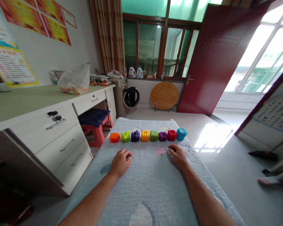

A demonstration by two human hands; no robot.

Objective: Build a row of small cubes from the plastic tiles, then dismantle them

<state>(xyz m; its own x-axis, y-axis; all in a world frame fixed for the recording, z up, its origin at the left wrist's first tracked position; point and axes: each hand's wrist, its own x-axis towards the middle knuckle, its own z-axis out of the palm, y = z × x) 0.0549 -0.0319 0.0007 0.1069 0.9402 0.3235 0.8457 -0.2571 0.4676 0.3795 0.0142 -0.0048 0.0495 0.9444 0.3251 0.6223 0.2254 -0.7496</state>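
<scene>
My left hand (121, 162) rests on the blue-grey cloth (146, 182) with its fingers curled in, a dark gap showing between thumb and fingers. Across from it, my right hand (178, 154) lies on the same cloth, fingers bent inward and touching no block. Just beyond both hands runs a row of several knobbly toy cubes: orange (114, 137), lime green (125, 136), dark purple (135, 136), yellow (145, 136), green (154, 136), purple (163, 136), red (172, 135) and blue (181, 134). The blue one sits slightly tilted at the right end, nearest my right hand.
A white desk (37, 103) with drawers stands left, bearing a plastic bag (75, 80). Beside it is a red stool (97, 133) with a dark top. Further back are a washing machine (120, 97), a round wooden tabletop (164, 95) and a red door (217, 59).
</scene>
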